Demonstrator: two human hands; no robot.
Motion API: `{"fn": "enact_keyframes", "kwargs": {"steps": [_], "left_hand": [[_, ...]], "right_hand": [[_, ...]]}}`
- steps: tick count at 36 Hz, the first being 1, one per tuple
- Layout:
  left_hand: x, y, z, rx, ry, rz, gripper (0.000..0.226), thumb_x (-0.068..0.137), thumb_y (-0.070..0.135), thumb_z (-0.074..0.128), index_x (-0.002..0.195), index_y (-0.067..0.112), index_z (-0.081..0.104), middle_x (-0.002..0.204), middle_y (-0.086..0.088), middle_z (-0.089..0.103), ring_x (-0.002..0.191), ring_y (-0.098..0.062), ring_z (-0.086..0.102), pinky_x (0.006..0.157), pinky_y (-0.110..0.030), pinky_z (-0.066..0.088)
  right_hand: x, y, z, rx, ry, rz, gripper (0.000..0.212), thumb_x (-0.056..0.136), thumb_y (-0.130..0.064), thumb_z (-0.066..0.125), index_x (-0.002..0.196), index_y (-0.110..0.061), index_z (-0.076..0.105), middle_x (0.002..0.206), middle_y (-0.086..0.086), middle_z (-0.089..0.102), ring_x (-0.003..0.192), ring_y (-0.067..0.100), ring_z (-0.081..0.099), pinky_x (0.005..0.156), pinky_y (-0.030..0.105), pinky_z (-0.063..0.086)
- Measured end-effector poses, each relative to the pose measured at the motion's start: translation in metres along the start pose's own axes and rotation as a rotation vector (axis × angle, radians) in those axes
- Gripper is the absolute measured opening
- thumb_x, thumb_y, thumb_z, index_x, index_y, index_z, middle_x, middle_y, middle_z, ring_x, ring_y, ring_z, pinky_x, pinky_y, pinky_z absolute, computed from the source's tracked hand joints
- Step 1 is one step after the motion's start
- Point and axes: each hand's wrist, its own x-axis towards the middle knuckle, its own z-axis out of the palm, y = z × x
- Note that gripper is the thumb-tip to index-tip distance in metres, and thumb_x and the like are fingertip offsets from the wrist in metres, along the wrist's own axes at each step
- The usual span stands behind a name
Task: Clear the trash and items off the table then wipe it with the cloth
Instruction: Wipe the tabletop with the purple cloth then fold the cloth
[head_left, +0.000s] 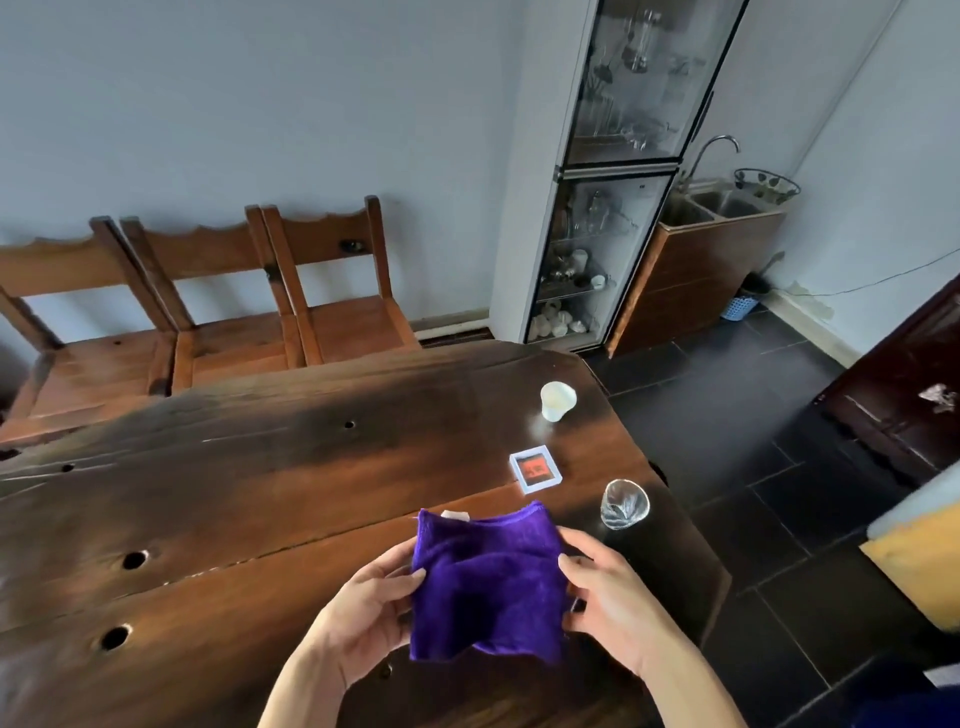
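A folded purple cloth (485, 582) is held above the near part of the dark wooden table (234, 493). My left hand (363, 618) grips its left edge and my right hand (608, 597) grips its right edge. Beyond the cloth on the table lie a small white-framed square box with a red inside (536, 468), a clear glass cup (624, 504) and a white cup (557, 400). A small white scrap (455, 515) peeks out just behind the cloth's top edge.
Three wooden chairs (208, 312) stand along the table's far side. A tall glass-door cabinet (613, 182) and a wooden sink unit (711, 249) stand at the back right. Dark tiled floor (753, 467) lies right of the table, with dark furniture (904, 395) beyond.
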Motion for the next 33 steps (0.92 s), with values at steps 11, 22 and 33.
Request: {"fn": "enact_keyframes", "kwargs": {"steps": [11, 22, 33], "left_hand": [[0.103, 0.076, 0.006, -0.105, 0.005, 0.046, 0.048, 0.092, -0.011, 0.055, 0.132, 0.011, 0.069, 0.134, -0.026, 0.065, 0.098, -0.038, 0.075, 0.070, -0.045, 0.063], [0.227, 0.149, -0.024, -0.138, 0.049, 0.111, 0.054, 0.090, -0.010, 0.059, 0.136, 0.016, 0.066, 0.143, -0.023, 0.060, 0.116, -0.039, 0.069, 0.092, -0.052, 0.059], [0.361, 0.205, -0.081, -0.181, 0.112, 0.156, 0.064, 0.082, 0.000, 0.076, 0.139, 0.027, 0.064, 0.144, -0.019, 0.060, 0.122, -0.042, 0.065, 0.087, -0.054, 0.058]], "right_hand": [[0.129, -0.082, -0.008, 0.117, -0.074, 0.026, 0.036, 0.099, -0.004, 0.060, 0.124, -0.027, 0.072, 0.125, 0.015, 0.068, 0.109, 0.032, 0.071, 0.076, 0.053, 0.060], [0.277, -0.161, 0.003, 0.003, -0.134, 0.064, 0.033, 0.102, -0.008, 0.057, 0.125, -0.029, 0.068, 0.121, 0.010, 0.072, 0.104, 0.032, 0.074, 0.081, 0.054, 0.060], [0.446, -0.201, 0.026, -0.052, -0.177, 0.077, 0.038, 0.098, -0.009, 0.062, 0.116, -0.041, 0.069, 0.129, 0.004, 0.066, 0.108, 0.029, 0.072, 0.072, 0.048, 0.062]]}}
